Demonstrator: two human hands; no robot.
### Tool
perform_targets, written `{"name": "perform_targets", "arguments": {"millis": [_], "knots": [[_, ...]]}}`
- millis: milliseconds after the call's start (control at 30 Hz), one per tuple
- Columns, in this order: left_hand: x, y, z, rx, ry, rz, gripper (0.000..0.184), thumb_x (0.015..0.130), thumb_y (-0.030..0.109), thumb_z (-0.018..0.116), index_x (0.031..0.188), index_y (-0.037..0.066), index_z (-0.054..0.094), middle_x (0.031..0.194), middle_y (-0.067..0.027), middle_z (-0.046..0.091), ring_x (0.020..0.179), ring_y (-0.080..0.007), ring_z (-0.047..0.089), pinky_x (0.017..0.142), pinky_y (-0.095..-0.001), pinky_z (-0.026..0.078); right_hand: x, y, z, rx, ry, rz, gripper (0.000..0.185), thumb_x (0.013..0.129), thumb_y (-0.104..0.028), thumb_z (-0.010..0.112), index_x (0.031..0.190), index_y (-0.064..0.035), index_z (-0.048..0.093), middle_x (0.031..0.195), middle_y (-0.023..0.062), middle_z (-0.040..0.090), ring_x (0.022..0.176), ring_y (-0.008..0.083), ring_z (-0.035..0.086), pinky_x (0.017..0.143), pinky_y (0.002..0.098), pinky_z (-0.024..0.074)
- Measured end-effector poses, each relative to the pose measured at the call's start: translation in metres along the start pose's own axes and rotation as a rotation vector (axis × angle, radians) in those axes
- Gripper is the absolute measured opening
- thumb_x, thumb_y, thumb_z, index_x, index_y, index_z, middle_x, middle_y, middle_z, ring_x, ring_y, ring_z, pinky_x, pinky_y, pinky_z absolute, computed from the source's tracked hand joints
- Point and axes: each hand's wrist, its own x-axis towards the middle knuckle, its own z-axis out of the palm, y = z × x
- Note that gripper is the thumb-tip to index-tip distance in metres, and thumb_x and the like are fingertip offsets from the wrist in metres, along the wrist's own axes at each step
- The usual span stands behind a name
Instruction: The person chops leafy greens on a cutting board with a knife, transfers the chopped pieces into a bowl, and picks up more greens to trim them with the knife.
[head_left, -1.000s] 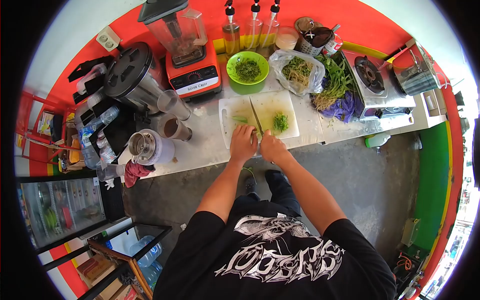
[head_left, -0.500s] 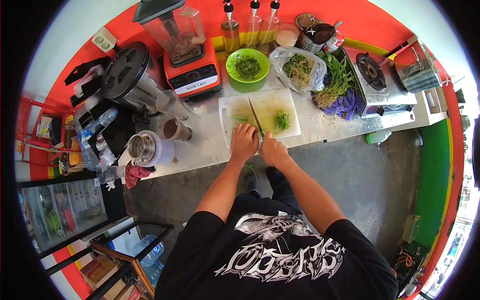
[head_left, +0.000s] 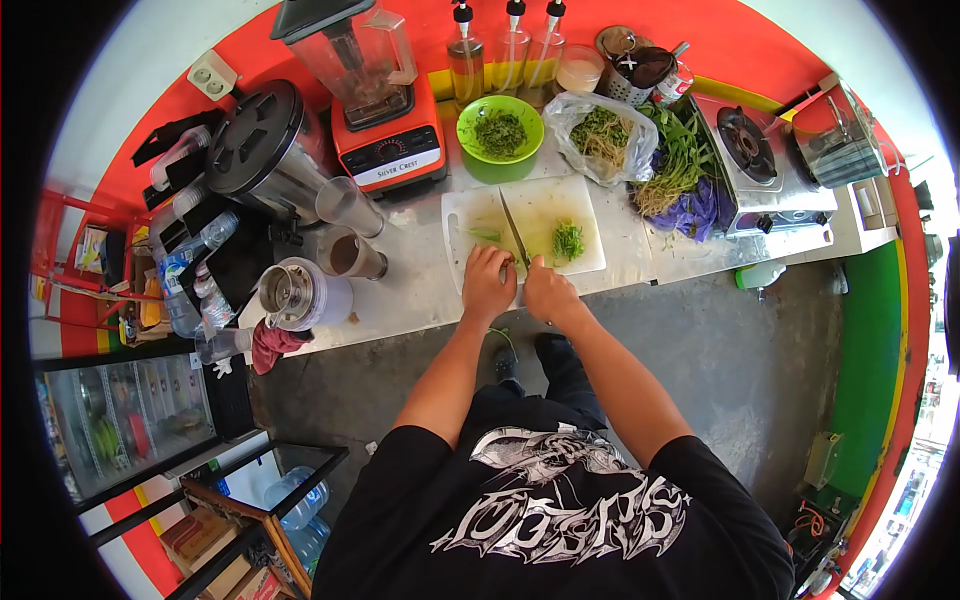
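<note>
A white cutting board (head_left: 585, 215) lies at the counter's front edge. My right hand (head_left: 549, 290) is closed round the handle of a knife (head_left: 515, 229), whose blade points away over the board. Left of the blade, my left hand (head_left: 489, 279) rests with curled fingers on the board's near part; what it presses is too small to make out. Chopped greens (head_left: 568, 240) form a small pile right of the knife. A pale green piece (head_left: 485, 234) lies on the left part. Behind the board, a green bowl (head_left: 500, 171) holds chopped herbs.
An orange blender (head_left: 390, 150), plastic cups and a large lidded steel container (head_left: 257, 140) stand at the left. Pump bottles (head_left: 511, 55) line the back. A plastic bag (head_left: 640, 150) of greens, loose leafy greens (head_left: 682, 155) and a gas stove (head_left: 745, 150) are at the right.
The view has shifted slightly. My left hand has moved a little away from the blade, to the left. The knife stays in my right hand, at nearly the same place on the board.
</note>
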Motion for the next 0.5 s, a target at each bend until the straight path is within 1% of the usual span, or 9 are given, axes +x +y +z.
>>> {"name": "perform_targets", "arguments": {"millis": [67, 133, 267, 300, 333, 467, 500], "knots": [[-0.001, 0.000, -0.001, -0.026, 0.000, -0.017, 0.008, 0.079, 0.006, 0.064, 0.087, 0.006, 0.065, 0.086, -0.0091, 0.061, 0.090, -0.0323, 0.056, 0.086, -0.0442, 0.045, -0.006, 0.000, -0.004, 0.010, -0.045, 0.013, 0.027, 0.098, -0.017, 0.044, 0.115, 0.0032, 0.042, 0.104, 0.0346, 0.066, 0.101, 0.0506, 0.065, 0.091, 0.0556, 0.0512], [0.000, 0.000, 0.000, 0.012, -0.001, 0.022, 0.007, 0.079, 0.006, 0.064, 0.086, 0.006, 0.065, 0.085, -0.0090, 0.061, 0.089, -0.0315, 0.056, 0.083, -0.0422, 0.046, -0.012, 0.003, 0.010, 0.039, -0.037, 0.027, 0.027, 0.097, -0.017, 0.045, 0.115, 0.0031, 0.042, 0.104, 0.0345, 0.067, 0.102, 0.0508, 0.065, 0.090, 0.0560, 0.0512], [0.002, -0.001, 0.001, 0.044, 0.006, 0.035, 0.006, 0.078, 0.006, 0.065, 0.085, 0.006, 0.065, 0.085, -0.0090, 0.061, 0.088, -0.0314, 0.056, 0.083, -0.0420, 0.045, -0.027, 0.000, 0.031, 0.083, -0.007, 0.047, 0.025, 0.097, -0.015, 0.045, 0.113, 0.0029, 0.041, 0.101, 0.0345, 0.067, 0.100, 0.0517, 0.065, 0.089, 0.0564, 0.0514], [0.002, 0.000, 0.002, 0.021, 0.008, 0.021, 0.005, 0.078, 0.006, 0.064, 0.083, 0.005, 0.064, 0.082, -0.0101, 0.060, 0.086, -0.0324, 0.056, 0.083, -0.0433, 0.045, -0.025, 0.000, 0.032, 0.085, -0.008, 0.045, 0.025, 0.097, -0.015, 0.045, 0.113, 0.0029, 0.041, 0.101, 0.0345, 0.067, 0.100, 0.0517, 0.065, 0.089, 0.0564, 0.0514], [0.001, -0.001, 0.002, -0.001, 0.009, 0.009, 0.005, 0.078, 0.005, 0.064, 0.082, 0.004, 0.063, 0.080, -0.0111, 0.059, 0.084, -0.0335, 0.056, 0.082, -0.0445, 0.045, -0.020, -0.001, 0.031, 0.075, 0.013, 0.020, 0.024, 0.096, -0.015, 0.046, 0.113, 0.0028, 0.041, 0.100, 0.0343, 0.067, 0.099, 0.0517, 0.065, 0.088, 0.0560, 0.0520], [0.001, -0.002, 0.001, 0.005, -0.019, 0.010, 0.006, 0.079, 0.006, 0.064, 0.084, 0.003, 0.064, 0.081, -0.0110, 0.060, 0.084, -0.0331, 0.056, 0.084, -0.0438, 0.045, 0.006, 0.001, 0.019, 0.037, 0.046, -0.053, 0.024, 0.096, -0.014, 0.047, 0.112, 0.0023, 0.041, 0.097, 0.0340, 0.067, 0.095, 0.0513, 0.066, 0.084, 0.0560, 0.0530], [0.000, -0.001, 0.001, -0.052, 0.014, -0.023, 0.007, 0.080, 0.005, 0.064, 0.086, 0.003, 0.065, 0.082, -0.0112, 0.061, 0.084, -0.0327, 0.057, 0.085, -0.0431, 0.046, 0.007, 0.003, 0.018, 0.041, 0.049, -0.050, 0.024, 0.096, -0.014, 0.047, 0.112, 0.0023, 0.041, 0.097, 0.0340, 0.067, 0.095, 0.0513, 0.066, 0.084, 0.0560, 0.0530]]}}
